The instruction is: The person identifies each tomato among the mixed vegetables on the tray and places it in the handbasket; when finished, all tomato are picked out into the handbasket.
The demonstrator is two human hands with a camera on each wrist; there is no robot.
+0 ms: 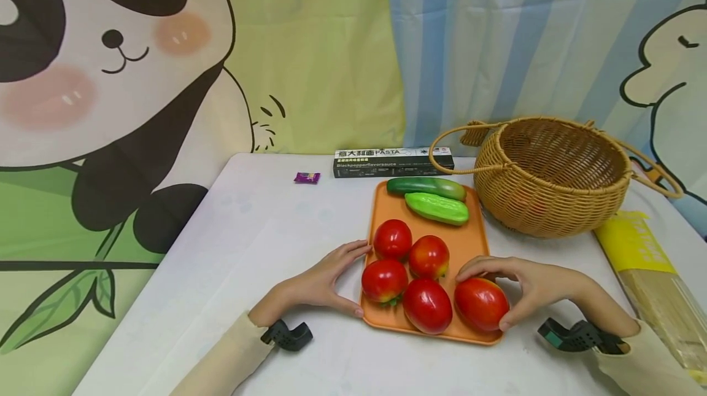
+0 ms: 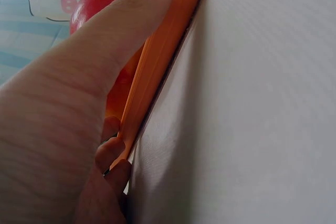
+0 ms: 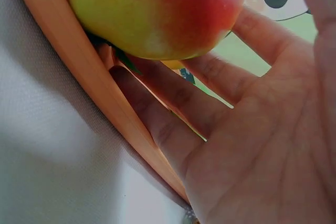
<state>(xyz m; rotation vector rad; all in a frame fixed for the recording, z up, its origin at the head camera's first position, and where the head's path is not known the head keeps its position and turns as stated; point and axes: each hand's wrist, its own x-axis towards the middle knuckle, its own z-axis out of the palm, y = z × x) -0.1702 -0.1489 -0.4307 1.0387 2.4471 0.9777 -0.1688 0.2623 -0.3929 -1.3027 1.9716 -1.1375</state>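
Note:
My right hand holds a red tomato at the near right corner of an orange tray. The thumb is at the tomato's near right side, with the fingers around its far side. In the right wrist view, that tomato shows a yellow-green underside, and the fingers reach past it inside the tray rim. On the tray's left side, my left hand is spread, its fingertips and thumb at the rim. Several other tomatoes sit between the hands. A dark green cucumber and a lighter cucumber lie at the tray's far end.
A wicker basket with handles stands beyond the tray at the right. Behind the tray lies a black and white pasta box, with a small purple packet to its left. A yellow-topped noodle pack lies at the right edge.

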